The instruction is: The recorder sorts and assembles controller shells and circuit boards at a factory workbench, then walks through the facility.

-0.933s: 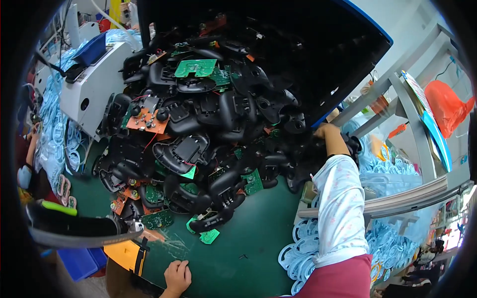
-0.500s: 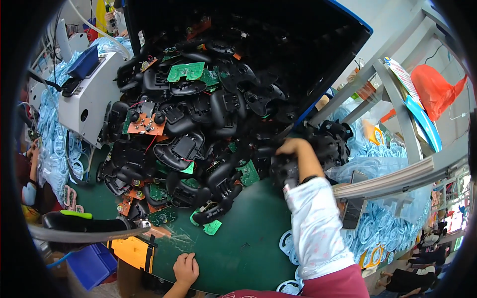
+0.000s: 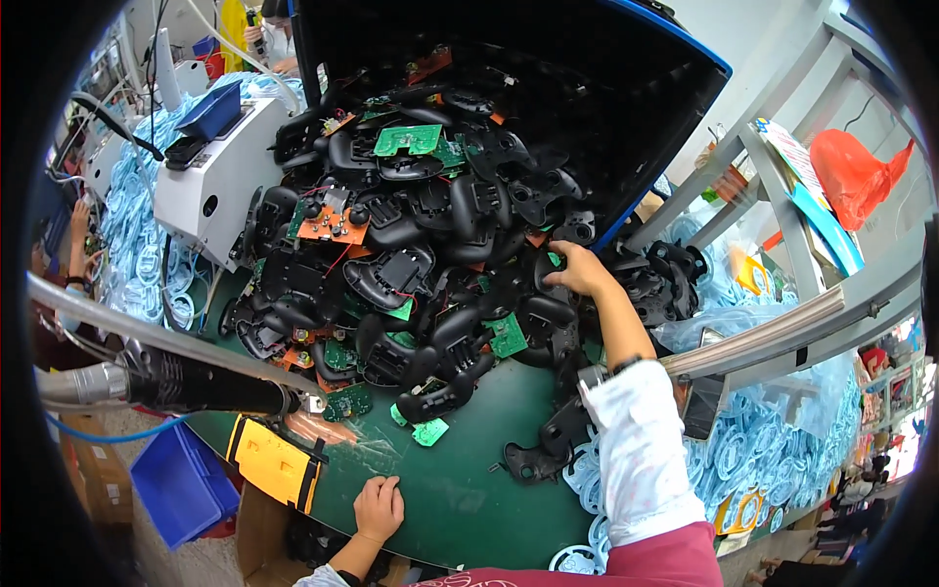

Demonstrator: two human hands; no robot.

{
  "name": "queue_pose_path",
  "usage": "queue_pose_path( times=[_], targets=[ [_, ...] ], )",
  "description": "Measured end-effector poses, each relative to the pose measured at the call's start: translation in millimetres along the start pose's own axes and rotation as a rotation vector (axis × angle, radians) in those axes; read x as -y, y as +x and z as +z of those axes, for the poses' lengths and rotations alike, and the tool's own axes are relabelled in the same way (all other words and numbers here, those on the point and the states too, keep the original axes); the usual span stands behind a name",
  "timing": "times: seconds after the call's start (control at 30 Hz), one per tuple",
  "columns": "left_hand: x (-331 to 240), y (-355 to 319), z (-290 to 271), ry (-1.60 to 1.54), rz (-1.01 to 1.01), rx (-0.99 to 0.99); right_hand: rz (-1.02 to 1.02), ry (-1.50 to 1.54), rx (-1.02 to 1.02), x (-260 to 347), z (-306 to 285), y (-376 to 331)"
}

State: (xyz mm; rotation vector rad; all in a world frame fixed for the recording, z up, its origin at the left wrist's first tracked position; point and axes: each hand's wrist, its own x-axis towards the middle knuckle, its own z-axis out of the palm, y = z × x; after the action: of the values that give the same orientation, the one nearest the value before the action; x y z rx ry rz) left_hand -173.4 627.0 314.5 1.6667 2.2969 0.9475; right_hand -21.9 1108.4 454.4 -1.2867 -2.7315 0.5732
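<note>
A heap of black controller shells (image 3: 411, 264) and green circuit boards (image 3: 406, 140) covers the far and middle of the green table (image 3: 479, 489), blocking any flat pass there. The tipped black bin (image 3: 606, 108) walls off the far right corner. Bare surface lies along the near edge, between the left hand (image 3: 379, 509) and the right hand (image 3: 579, 269). A yellow tool (image 3: 274, 462) blocks the near left edge.

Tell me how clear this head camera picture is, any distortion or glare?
Head view: strong fisheye bend, black vignette around the rim; the metal rail curves. Centre is sharp: right hand on the black shell pile, left hand on the green table. Upper right looks bright.
</note>
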Motion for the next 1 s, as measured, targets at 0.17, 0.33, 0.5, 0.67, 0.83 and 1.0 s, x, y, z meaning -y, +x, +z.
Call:
queue_pose_path(
  times=[0.17,0.33,0.5,0.67,0.83,1.0],
  targets=[
    [-2,1,-4,-0.010,-0.003,-0.003,0.289,-0.279,0.249,2,31,5],
    [-2,2,-7,0.015,0.001,-0.039,0.315,-0.234,-0.042,21,22,-14],
    [-7,6,-2,0.016,0.022,-0.049,0.363,0.093,-0.456,32,-20,-44],
    [-51,27,-26,-0.530,-0.220,0.130,0.055,0.668,-0.237,110,-21,-114],
    [-121,108,-31,-1.669,-0.601,0.172,-0.552,0.030,-0.049,185,47,-179],
    [-95,108,-41,-1.489,-0.847,0.021,0.218,0.498,-0.237,156,37,-107]
  ],
)
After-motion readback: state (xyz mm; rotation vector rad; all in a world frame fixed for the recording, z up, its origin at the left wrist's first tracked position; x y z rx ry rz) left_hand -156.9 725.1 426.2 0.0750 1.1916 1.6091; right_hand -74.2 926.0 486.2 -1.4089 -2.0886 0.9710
